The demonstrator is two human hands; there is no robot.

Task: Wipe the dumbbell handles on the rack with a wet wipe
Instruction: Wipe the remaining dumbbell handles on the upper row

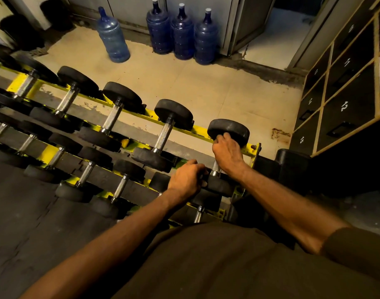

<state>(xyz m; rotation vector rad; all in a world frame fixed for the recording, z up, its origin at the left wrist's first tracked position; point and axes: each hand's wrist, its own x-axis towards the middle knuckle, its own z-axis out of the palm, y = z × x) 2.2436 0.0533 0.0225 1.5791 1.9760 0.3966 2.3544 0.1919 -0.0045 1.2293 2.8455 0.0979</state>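
A yellow and black rack (197, 128) runs from upper left to lower right and holds several black dumbbells with steel handles. On the top tier's rightmost dumbbell (230, 129), my right hand (226, 153) wraps around the handle, covering most of it; a short bit of steel shows below the hand. My left hand (188, 179) grips the near black head of that same dumbbell (219, 185). No wet wipe is visible; whatever lies under my right hand is hidden. The neighbouring dumbbell (163, 134) has a bare handle.
Several blue water jugs (181, 33) stand on the tiled floor beyond the rack. Dark numbered lockers (344, 89) line the right side. A black bench pad (290, 160) sits just right of the rack's end. Lower rack tiers hold more dumbbells.
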